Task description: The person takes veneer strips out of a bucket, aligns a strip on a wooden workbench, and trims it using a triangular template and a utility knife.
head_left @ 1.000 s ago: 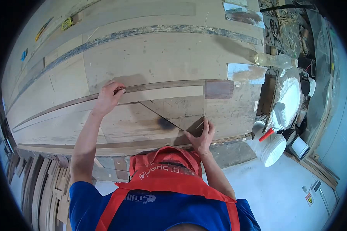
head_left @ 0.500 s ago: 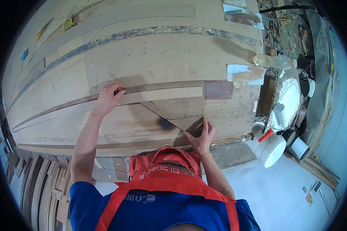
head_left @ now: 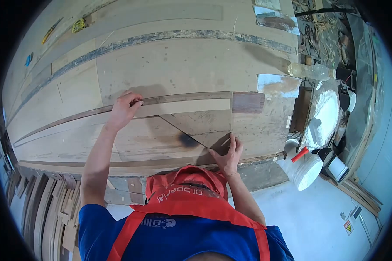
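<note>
My left hand (head_left: pixel 127 106) is at the far edge of a long dark wood strip (head_left: pixel 183 98), its fingers curled and pinched on that edge; a pale wood strip (head_left: pixel 191 105) runs alongside. My right hand (head_left: pixel 229 155) rests by the near right corner of a thin wood sheet (head_left: pixel 204 124), thumb and fingers spread apart and touching around the corner. A dark slanting line marks the sheet's left edge, beside a wider wood panel (head_left: pixel 143 139) with a dark smudge. Beyond the strips' right end lies a short dark wood piece (head_left: pixel 247 102).
A clear bottle (head_left: pixel 311 70) lies at the table's right edge. Near it are a stained white plate (head_left: pixel 278 85) and a white bucket (head_left: pixel 307 172) with a red handle. A yellow tape measure (head_left: pixel 79 25) sits far left. Stacked boards (head_left: pixel 45 213) stand below left.
Both hands keep nearly the same places and poses. The view has shifted very slightly; the strips and the wood sheet show no clear movement.
</note>
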`<state>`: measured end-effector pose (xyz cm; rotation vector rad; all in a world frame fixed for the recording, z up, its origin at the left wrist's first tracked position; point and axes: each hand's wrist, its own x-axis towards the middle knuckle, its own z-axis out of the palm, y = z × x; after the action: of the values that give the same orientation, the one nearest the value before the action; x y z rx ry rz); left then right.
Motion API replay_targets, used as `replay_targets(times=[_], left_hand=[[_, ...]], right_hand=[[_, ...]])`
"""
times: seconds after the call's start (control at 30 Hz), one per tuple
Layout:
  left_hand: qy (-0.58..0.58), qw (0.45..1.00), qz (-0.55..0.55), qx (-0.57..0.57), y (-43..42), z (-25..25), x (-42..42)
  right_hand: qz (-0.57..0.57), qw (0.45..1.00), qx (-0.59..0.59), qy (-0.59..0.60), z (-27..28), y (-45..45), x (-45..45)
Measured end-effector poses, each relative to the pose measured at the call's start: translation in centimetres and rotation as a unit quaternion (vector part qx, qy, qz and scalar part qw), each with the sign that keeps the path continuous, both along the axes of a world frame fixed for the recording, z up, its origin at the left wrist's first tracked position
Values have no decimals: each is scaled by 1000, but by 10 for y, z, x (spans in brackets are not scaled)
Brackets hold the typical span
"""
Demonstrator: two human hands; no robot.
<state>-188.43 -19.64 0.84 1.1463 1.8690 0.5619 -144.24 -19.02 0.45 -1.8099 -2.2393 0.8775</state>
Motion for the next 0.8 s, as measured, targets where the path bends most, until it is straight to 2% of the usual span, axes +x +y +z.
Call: replay_targets(times=[0.8], left_hand=[[6, 1000, 8, 28, -4, -9, -3]], right_hand=[[-9, 1000, -20, -16, 0, -1, 0]])
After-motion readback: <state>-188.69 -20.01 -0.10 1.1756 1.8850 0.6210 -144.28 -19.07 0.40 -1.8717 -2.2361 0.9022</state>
